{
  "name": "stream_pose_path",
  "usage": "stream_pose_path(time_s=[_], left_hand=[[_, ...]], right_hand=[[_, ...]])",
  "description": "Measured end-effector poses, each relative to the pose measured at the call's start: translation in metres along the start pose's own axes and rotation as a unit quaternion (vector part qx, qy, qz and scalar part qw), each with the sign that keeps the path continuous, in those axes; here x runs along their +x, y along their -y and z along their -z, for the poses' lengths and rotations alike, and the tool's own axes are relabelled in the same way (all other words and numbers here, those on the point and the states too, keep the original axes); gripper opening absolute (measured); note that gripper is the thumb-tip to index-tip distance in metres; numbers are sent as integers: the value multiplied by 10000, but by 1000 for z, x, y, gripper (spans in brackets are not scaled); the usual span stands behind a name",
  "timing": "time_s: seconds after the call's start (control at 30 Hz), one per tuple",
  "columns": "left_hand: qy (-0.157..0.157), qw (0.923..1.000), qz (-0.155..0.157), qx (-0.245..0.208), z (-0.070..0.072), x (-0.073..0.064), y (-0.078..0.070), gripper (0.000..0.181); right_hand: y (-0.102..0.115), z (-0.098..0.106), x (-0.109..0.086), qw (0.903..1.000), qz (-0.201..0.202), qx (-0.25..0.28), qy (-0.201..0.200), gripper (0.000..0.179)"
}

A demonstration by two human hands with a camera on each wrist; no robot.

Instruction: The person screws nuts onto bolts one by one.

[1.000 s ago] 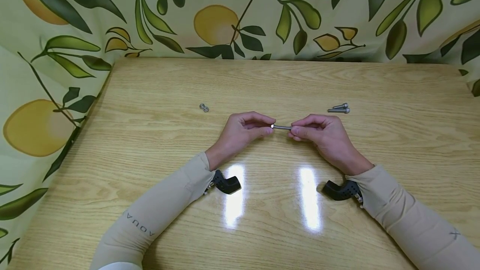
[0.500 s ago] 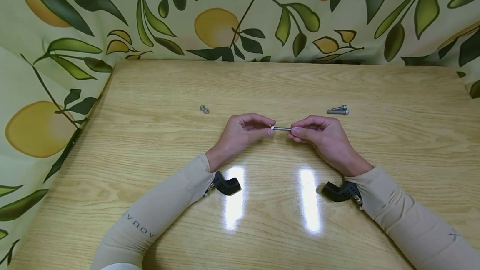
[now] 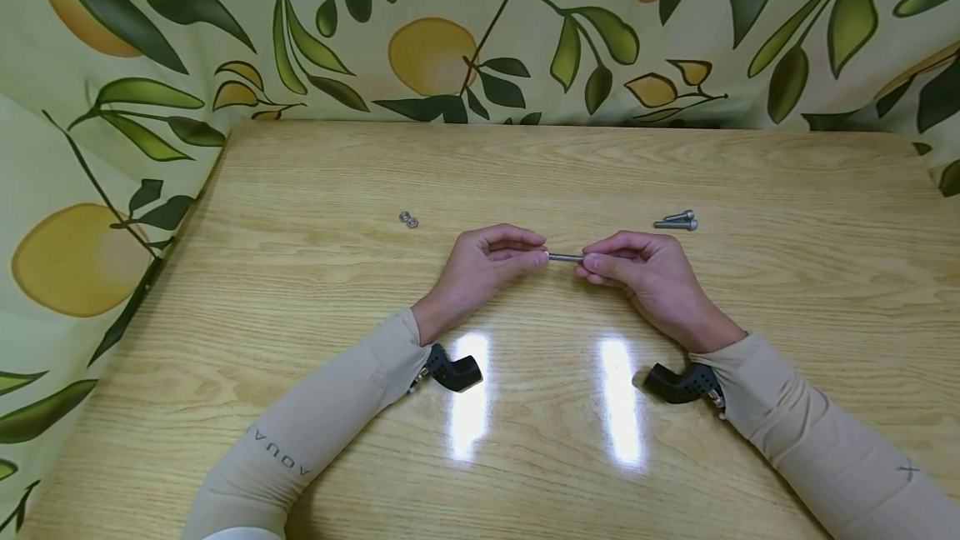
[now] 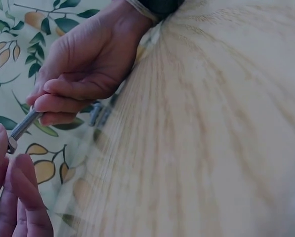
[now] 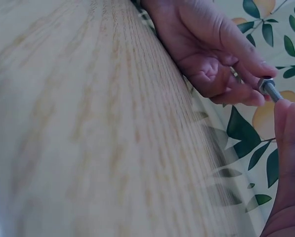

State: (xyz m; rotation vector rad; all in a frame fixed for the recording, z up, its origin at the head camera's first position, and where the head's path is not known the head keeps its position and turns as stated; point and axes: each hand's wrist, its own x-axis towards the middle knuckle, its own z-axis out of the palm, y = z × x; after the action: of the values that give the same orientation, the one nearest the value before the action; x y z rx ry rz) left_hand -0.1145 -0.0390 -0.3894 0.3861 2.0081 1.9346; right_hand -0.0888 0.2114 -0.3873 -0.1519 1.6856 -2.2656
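A metal bolt (image 3: 565, 257) spans the gap between the two hands, level above the table. My right hand (image 3: 660, 277) pinches its head end between thumb and fingers, which hide the head. A hex nut (image 5: 266, 85) sits on the threaded tip. My left hand (image 3: 487, 265) holds this nut at thumb and fingertips; in the head view the thumb mostly covers it. The left wrist view shows the bolt's thread (image 4: 23, 126) running from the nut to the right hand's fingers.
Two loose nuts (image 3: 408, 220) lie together on the wooden table (image 3: 525, 173), beyond the left hand. Two more bolts (image 3: 677, 221) lie side by side beyond the right hand. A patterned cloth (image 3: 315, 23) hangs behind the table and along its left side.
The left fingertips have shifted slightly at the nut: the index finger has drawn back a little and the thumb now covers more of it. The right hand stays still.
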Motion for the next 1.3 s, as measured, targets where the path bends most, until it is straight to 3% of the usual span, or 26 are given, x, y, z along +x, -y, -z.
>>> stream_pose_path(time_s=[0.13,0.47,0.7,0.9,1.3], left_hand=[[-11,10000,76,34,-1,1,0,22],[-49,10000,17,-50,0,-1,0,24],[-51,9998,23,-175,0,-1,0,23],[-35,9991,55,-426,-1,-1,-1,21],[-50,9991,97,-401,-2,-1,0,17]], right_hand=[[2,0,-1,10000,14,60,-6,20],[0,1,-1,9982,-81,-591,-98,32],[2,0,-3,9940,-259,-1032,-261,24],[1,0,-2,9948,-187,-989,-138,28],[-1,0,-3,9982,-76,-599,-20,34]])
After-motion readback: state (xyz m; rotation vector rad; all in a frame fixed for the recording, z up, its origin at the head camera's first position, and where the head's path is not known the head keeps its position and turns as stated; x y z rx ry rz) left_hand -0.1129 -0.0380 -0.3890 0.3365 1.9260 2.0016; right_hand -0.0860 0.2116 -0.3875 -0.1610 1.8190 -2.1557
